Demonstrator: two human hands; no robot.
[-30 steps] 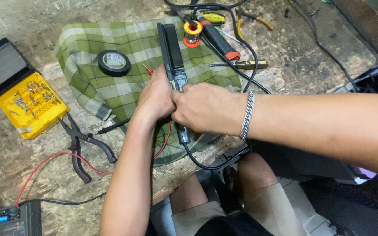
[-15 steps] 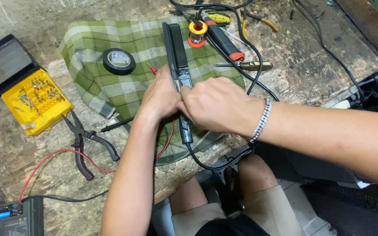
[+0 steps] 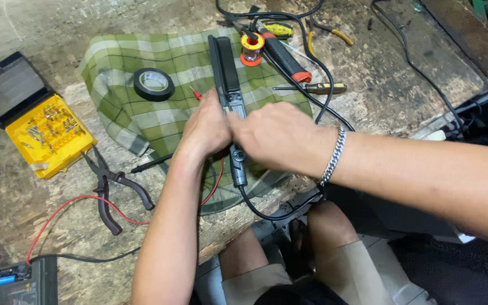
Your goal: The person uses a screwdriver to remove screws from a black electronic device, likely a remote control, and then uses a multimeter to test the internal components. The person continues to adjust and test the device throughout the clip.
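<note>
A long black hair straightener [image 3: 225, 68] lies lengthwise on a green checked cloth [image 3: 142, 118] on the workbench. My left hand [image 3: 207, 127] presses against its left side near the hinge end. My right hand [image 3: 275, 135], a metal chain bracelet [image 3: 332, 155] on its wrist, covers the body of the tool from the right. Both hands grip it where they meet. The straightener's black cord [image 3: 266, 212] loops off the bench edge below my hands. A thin red probe tip [image 3: 196, 94] shows beside my left hand.
A roll of black tape [image 3: 153, 83] sits on the cloth. Left: an open yellow screw case [image 3: 49, 135], dark pliers [image 3: 108, 189], red and black leads [image 3: 69, 206], a multimeter [image 3: 12, 282]. Far side: solder spool [image 3: 252, 48], red-handled soldering iron [image 3: 286, 59], screwdriver [image 3: 312, 88], yellow-handled cutters [image 3: 340, 36].
The view has drifted slightly, shifting everything right and down. My hands stay clamped on the straightener, the right hand sliding a little over the left.
</note>
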